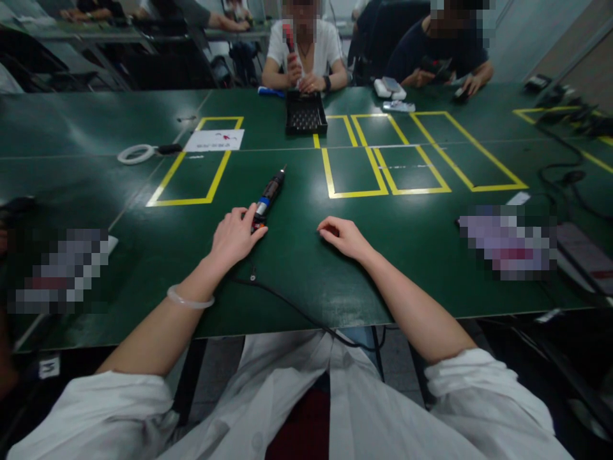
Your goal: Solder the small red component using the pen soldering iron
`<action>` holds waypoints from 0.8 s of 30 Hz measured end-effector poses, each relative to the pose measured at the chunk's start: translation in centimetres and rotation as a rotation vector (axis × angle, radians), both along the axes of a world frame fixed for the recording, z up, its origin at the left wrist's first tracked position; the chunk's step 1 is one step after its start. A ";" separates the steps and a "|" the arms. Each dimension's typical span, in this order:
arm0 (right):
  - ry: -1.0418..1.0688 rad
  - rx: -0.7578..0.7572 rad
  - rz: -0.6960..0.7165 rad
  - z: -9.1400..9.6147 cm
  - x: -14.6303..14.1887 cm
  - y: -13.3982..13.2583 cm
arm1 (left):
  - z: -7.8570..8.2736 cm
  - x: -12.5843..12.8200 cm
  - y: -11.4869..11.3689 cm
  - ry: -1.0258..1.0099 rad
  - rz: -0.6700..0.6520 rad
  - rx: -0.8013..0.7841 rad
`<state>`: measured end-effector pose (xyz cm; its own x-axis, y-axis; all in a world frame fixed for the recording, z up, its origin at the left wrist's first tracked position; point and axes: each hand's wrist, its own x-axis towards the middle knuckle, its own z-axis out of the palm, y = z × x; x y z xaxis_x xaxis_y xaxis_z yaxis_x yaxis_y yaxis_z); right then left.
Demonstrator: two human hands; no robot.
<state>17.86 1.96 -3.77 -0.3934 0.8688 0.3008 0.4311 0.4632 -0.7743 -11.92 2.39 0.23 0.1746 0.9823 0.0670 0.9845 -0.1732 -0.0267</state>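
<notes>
A black electric screwdriver (271,193) with a blue and silver band lies slanted on the green table, its bit pointing away from me. My left hand (235,235) lies over its rear end, index finger and thumb on either side of the body; the other fingertips are partly hidden. A black cord (287,301) runs across the table towards the front edge and down near my lap. My right hand (343,235) rests on the table to the right, fingers loosely curled in, with nothing seen in them.
Yellow tape outlines (357,194) mark the green table (297,255). A white printed sheet (214,140), a white ring-shaped coil (136,153) and a black tray (306,122) lie farther back. Blurred devices (507,246) flank me. Two people sit opposite, one holding a red tool (288,39).
</notes>
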 end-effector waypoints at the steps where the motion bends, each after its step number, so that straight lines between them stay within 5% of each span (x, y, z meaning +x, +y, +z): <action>1: -0.002 0.000 0.001 0.0 0.0 0.0 | 0.0 -1.4 0.4 0.002 0.031 -0.002; 14: -0.017 -0.032 0.005 -0.2 -0.1 0.1 | 0.7 -16.5 4.5 0.087 0.385 -0.091; 19: -0.024 -0.042 0.012 -0.3 -0.1 0.1 | 0.7 -19.6 5.5 0.091 0.457 -0.085; 24: -0.030 -0.044 0.020 -0.2 -0.1 0.1 | 0.7 -19.9 5.8 0.090 0.498 -0.037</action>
<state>17.79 2.02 -3.99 -0.4195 0.8727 0.2498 0.4453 0.4376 -0.7811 -31.85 8.15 0.88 -0.3119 0.9494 0.0365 0.9421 0.3140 -0.1175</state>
